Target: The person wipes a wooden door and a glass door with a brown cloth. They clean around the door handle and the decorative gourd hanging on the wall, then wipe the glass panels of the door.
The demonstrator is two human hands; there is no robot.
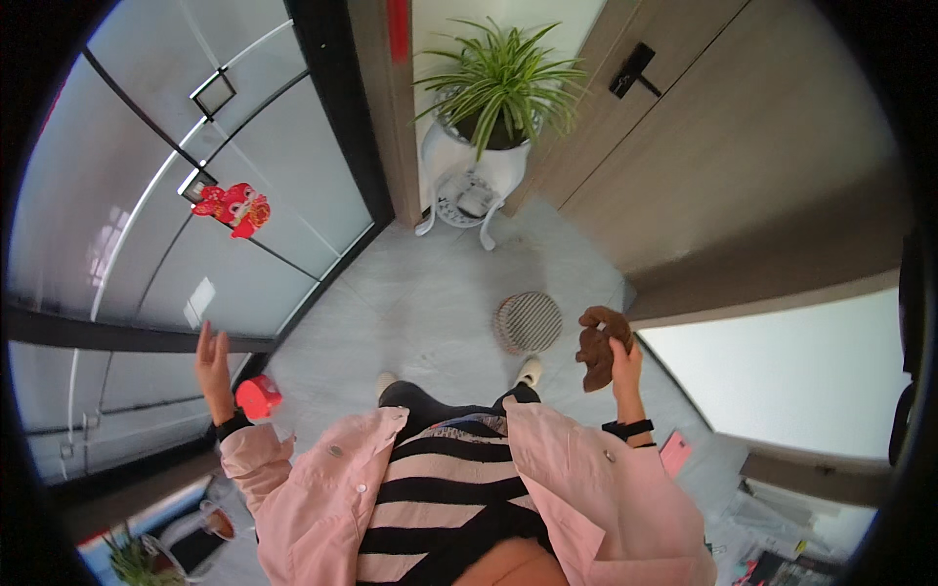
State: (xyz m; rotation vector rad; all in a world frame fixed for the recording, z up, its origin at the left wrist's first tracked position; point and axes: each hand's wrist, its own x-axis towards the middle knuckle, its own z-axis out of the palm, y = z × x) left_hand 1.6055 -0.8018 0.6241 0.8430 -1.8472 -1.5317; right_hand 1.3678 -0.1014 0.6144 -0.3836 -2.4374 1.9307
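Observation:
A brown plush toy (599, 350) is held in my right hand (624, 366), to the right of my body and above the grey tiled floor. My fingers grip its right side, and part of it hangs down toward me. On the other side, my left hand (211, 362) is raised with its fingers up and some of them apart, with nothing in it. It appears in front of a frosted glass door panel. Near its wrist, lower down, a red plastic bin or bucket (258, 397) stands on the floor. Between my hands, a round striped stool (529, 323) stands beyond my feet.
A potted spider plant (506, 80) sits on a white ornate stand (475, 157) by the wall. A wooden door (733, 146) with a black handle is at the upper right. A red decoration (238, 209) hangs on the glass. A pink object (675, 453) lies low at the right.

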